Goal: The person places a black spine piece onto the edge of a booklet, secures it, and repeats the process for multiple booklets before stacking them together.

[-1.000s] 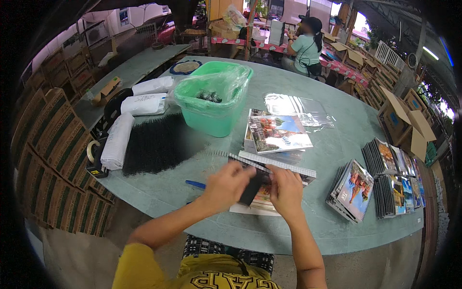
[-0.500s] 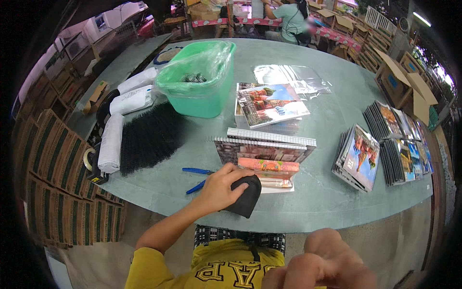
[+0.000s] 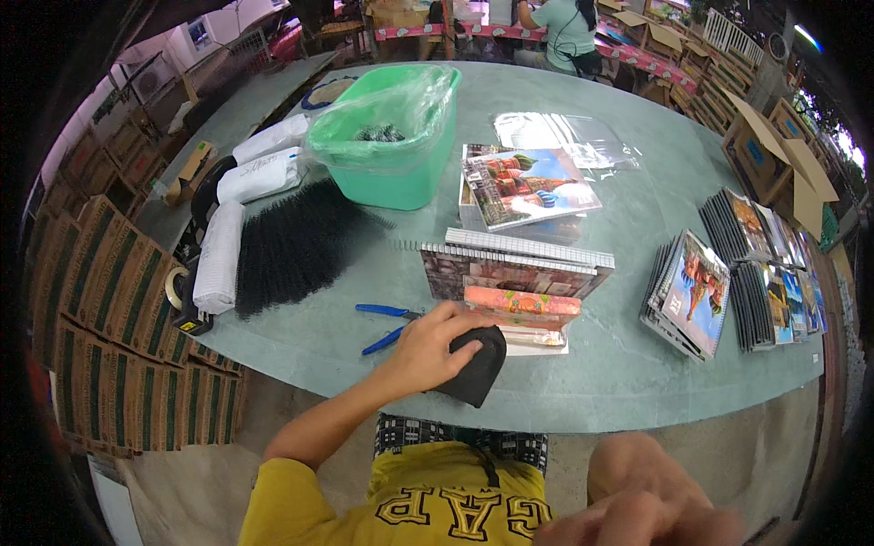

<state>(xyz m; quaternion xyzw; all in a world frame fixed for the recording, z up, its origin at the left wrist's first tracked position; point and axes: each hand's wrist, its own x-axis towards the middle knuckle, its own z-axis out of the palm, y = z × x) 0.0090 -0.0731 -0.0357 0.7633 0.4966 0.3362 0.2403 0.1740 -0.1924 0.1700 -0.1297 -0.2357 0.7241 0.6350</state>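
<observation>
My left hand (image 3: 426, 353) lies on the table near its front edge, its thumb and fingers closed round a black, round-topped, pouch-like thing (image 3: 481, 371). Beside that hand are the blue handles of pliers (image 3: 382, 309), the tool's head hidden under the hand. Just beyond stands a spiral notebook (image 3: 519, 273) on its edge, with an orange patterned packet (image 3: 523, 302) in front of it. Close to the camera at lower right, my right hand (image 3: 651, 496) is raised off the table, blurred, its fingers curled. Whatever it may hold is hidden.
Wire spirals (image 3: 300, 246) lie in a black heap by white rolls (image 3: 218, 264) and a green bin (image 3: 401, 168) lined with plastic. Stacked notebooks (image 3: 533, 187) sit behind; more notebooks (image 3: 687, 296) fill the right side. Cartons (image 3: 127, 337) stand at left. Another person (image 3: 566, 32) sits far back.
The view has shifted a little, so the tabletop appears slightly farther right and higher. My right hand has moved slightly right and lower in the picture. My left hand keeps its hold on the black thing.
</observation>
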